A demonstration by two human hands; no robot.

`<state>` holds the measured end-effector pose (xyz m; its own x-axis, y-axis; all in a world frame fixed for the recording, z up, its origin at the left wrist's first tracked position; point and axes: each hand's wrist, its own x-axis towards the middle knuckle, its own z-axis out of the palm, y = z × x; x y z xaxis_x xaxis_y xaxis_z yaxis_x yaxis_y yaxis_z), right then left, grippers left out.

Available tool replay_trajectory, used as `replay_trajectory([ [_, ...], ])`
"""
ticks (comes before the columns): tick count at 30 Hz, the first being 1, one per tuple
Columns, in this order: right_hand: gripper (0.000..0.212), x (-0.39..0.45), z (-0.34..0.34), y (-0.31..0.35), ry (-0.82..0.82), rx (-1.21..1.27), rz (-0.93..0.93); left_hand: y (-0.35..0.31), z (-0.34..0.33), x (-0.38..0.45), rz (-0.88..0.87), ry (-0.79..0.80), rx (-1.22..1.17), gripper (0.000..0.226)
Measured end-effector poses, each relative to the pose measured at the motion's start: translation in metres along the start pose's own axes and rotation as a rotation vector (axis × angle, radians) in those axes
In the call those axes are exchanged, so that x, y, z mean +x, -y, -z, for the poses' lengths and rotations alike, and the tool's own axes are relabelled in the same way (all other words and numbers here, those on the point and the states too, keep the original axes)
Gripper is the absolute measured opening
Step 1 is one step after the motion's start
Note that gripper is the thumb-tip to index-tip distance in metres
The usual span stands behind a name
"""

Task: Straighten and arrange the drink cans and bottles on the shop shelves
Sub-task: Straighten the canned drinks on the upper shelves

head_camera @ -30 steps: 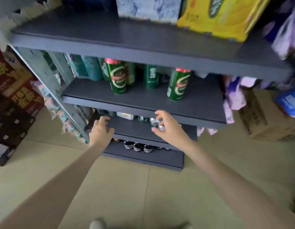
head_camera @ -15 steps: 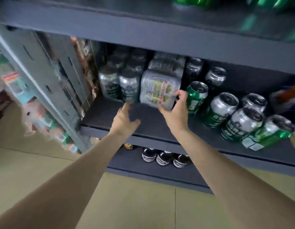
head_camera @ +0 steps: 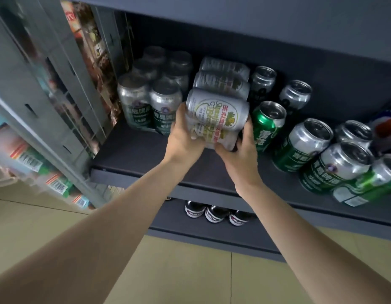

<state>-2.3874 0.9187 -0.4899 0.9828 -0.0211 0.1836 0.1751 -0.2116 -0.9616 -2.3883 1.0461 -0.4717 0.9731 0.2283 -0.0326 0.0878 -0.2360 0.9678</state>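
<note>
A shrink-wrapped pack of silver cans (head_camera: 218, 110) lies on its side on the dark grey shelf (head_camera: 135, 150). My left hand (head_camera: 182, 137) grips its left end and my right hand (head_camera: 240, 150) grips its right end from below. Left of it stands a wrapped pack of silver and green cans (head_camera: 150, 102). To the right, a green can (head_camera: 267, 123) and several silver-topped green cans (head_camera: 304, 143) stand loosely spaced, with two dark cans (head_camera: 262, 82) behind them.
A grey upright post (head_camera: 43, 102) bounds the shelf on the left, with packaged goods (head_camera: 56, 185) beyond it. The shelf above (head_camera: 256, 16) overhangs closely. Three dark bottle tops (head_camera: 214, 212) stand on the bottom shelf. Beige floor tiles (head_camera: 168, 270) lie below.
The view has dropped and come closer to the lower shelf. Both hands reached in and now hold the wrapped silver can pack at its two ends; the left hand was free before.
</note>
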Motion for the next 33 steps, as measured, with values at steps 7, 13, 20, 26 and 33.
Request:
replay_trajectory([
  [7,0.072,-0.043,0.023,0.003,0.12,0.091,-0.127,-0.015,0.041,-0.043,-0.211,0.108,0.377,0.084],
  [13,0.075,-0.024,0.004,0.004,0.158,0.113,-0.247,-0.041,0.03,-0.028,-0.303,0.143,0.732,0.082],
  [20,0.098,-0.047,0.023,0.02,0.105,-0.054,-0.184,-0.026,0.049,-0.057,-0.281,0.048,0.33,0.076],
  [26,0.09,-0.043,0.041,0.057,0.105,-0.315,-0.12,-0.023,0.035,-0.067,-0.321,-0.113,0.304,0.078],
  [33,0.086,-0.035,0.04,0.06,0.117,-0.467,-0.022,-0.009,0.032,-0.061,-0.283,-0.129,0.303,0.076],
])
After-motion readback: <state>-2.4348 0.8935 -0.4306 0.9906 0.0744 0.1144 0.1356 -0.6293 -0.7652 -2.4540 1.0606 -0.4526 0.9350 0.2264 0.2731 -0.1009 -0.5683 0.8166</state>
